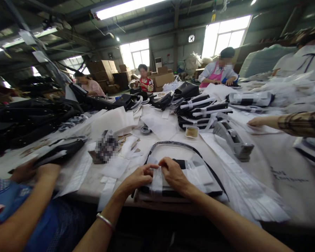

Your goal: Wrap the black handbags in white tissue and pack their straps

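In front of me at the table's near edge lies a black handbag, its handle arched away from me and covered in clear wrap. White padding sheet and translucent strips cover much of its front. My left hand is at the bag's left side, fingers bent at the edge of a translucent wrapping strip. My right hand rests over the bag beside it, fingertips pinched at the top of the same strip. The fingertips of both hands nearly meet.
Tape dispensers stand right and left. Long white strips lie to the right. Behind are a small tub, a tape roll and wrapped black bags. Co-workers' hands are at both sides.
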`<state>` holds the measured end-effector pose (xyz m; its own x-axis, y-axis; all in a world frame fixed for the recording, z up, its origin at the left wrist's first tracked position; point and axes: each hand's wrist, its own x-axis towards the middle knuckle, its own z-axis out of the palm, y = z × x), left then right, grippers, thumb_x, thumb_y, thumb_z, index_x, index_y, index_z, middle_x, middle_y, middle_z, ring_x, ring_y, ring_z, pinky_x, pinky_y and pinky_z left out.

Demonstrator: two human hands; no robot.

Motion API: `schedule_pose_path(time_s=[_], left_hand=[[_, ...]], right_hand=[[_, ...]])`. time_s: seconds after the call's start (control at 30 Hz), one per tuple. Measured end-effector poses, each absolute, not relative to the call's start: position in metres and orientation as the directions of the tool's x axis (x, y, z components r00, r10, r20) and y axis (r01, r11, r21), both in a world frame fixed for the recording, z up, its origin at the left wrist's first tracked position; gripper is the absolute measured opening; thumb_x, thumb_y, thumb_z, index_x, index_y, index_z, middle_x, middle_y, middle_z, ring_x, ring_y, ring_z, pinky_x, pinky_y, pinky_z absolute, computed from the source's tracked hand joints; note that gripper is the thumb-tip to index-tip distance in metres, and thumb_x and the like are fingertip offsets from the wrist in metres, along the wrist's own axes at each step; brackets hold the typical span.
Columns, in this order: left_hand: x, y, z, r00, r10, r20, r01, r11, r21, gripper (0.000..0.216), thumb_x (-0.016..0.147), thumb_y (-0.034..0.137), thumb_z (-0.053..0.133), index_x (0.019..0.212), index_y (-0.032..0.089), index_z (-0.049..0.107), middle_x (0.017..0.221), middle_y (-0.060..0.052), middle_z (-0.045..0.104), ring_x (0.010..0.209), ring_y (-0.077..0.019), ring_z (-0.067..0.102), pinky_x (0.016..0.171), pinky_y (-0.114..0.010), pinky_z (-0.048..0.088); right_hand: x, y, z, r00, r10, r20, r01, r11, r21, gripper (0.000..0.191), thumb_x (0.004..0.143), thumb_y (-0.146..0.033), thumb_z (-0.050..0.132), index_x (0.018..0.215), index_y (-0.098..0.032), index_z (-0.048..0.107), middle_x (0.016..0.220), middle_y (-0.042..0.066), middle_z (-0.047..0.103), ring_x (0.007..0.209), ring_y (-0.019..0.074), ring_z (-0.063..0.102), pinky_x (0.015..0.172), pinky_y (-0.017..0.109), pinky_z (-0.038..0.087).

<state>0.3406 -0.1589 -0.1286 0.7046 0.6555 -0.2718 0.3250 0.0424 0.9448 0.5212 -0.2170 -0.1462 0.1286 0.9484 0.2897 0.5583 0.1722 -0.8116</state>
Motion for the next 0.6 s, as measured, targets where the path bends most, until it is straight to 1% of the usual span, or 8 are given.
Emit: schedule_pose_path(time_s=[0.1, 0.2, 0.27, 0.37, 0.5, 0.6], left_hand=[[0.346, -0.156, -0.135, 0.650, 0.712, -0.267, 0.342, 0.039, 0.939, 0.049, 0.064, 0.019, 0.058, 0.112, 0.012, 0.060, 0.062, 0.007, 0.050, 0.053, -0.0069, 0.038, 0.051, -0.020, 0.025], [0.352, -0.154, -0.143, 0.589, 0.763, -0.266, 0.308, 0.092, 0.947, 0.041, 0.063, 0.022, 0.060, 0.102, 0.011, 0.062, 0.055, 0.009, 0.044, 0.048, -0.0059, 0.034, 0.048, -0.019, 0.024], [0.356, -0.155, -0.147, 0.541, 0.794, -0.276, 0.264, 0.151, 0.953, 0.038, 0.061, 0.023, 0.059, 0.097, 0.013, 0.061, 0.053, 0.010, 0.043, 0.047, -0.0059, 0.034, 0.047, -0.019, 0.024], [0.358, -0.157, -0.151, 0.470, 0.827, -0.309, 0.228, 0.225, 0.947, 0.034, 0.058, 0.022, 0.057, 0.091, 0.014, 0.060, 0.053, 0.009, 0.043, 0.046, -0.0059, 0.034, 0.047, -0.018, 0.025], [0.357, -0.157, -0.154, 0.414, 0.855, -0.313, 0.216, 0.242, 0.946, 0.036, 0.056, 0.027, 0.056, 0.089, 0.014, 0.062, 0.054, 0.008, 0.043, 0.046, -0.0063, 0.035, 0.046, -0.019, 0.025], [0.357, -0.156, -0.156, 0.388, 0.869, -0.307, 0.190, 0.251, 0.949, 0.037, 0.054, 0.028, 0.056, 0.087, 0.013, 0.064, 0.053, 0.007, 0.046, 0.046, -0.0061, 0.035, 0.046, -0.019, 0.025]], right_hand=[[0.520, -0.217, -0.146, 0.136, 0.948, 0.288, 0.557, 0.167, -0.814, 0.022, 0.077, -0.003, 0.044, 0.082, -0.020, 0.058, 0.080, 0.002, 0.063, 0.078, 0.0176, 0.058, 0.075, 0.030, 0.044], [0.519, -0.217, -0.147, 0.126, 0.940, 0.318, 0.575, 0.192, -0.795, 0.022, 0.077, -0.004, 0.046, 0.085, -0.020, 0.059, 0.083, 0.003, 0.064, 0.081, 0.0181, 0.059, 0.076, 0.030, 0.044], [0.517, -0.219, -0.148, 0.108, 0.928, 0.356, 0.622, 0.216, -0.753, 0.022, 0.077, -0.004, 0.047, 0.086, -0.019, 0.060, 0.088, 0.005, 0.066, 0.085, 0.0193, 0.059, 0.079, 0.031, 0.043], [0.515, -0.222, -0.147, 0.052, 0.918, 0.394, 0.721, 0.239, -0.651, 0.023, 0.079, -0.004, 0.049, 0.090, -0.019, 0.062, 0.093, 0.006, 0.067, 0.093, 0.0217, 0.059, 0.086, 0.035, 0.039], [0.514, -0.226, -0.142, 0.021, 0.936, 0.350, 0.793, 0.198, -0.576, 0.022, 0.082, -0.007, 0.051, 0.092, -0.021, 0.064, 0.094, 0.005, 0.069, 0.096, 0.0217, 0.059, 0.086, 0.035, 0.036], [0.513, -0.228, -0.140, 0.001, 0.936, 0.353, 0.821, 0.200, -0.534, 0.020, 0.083, -0.008, 0.053, 0.092, -0.021, 0.065, 0.094, 0.004, 0.069, 0.095, 0.0214, 0.059, 0.085, 0.034, 0.035]])
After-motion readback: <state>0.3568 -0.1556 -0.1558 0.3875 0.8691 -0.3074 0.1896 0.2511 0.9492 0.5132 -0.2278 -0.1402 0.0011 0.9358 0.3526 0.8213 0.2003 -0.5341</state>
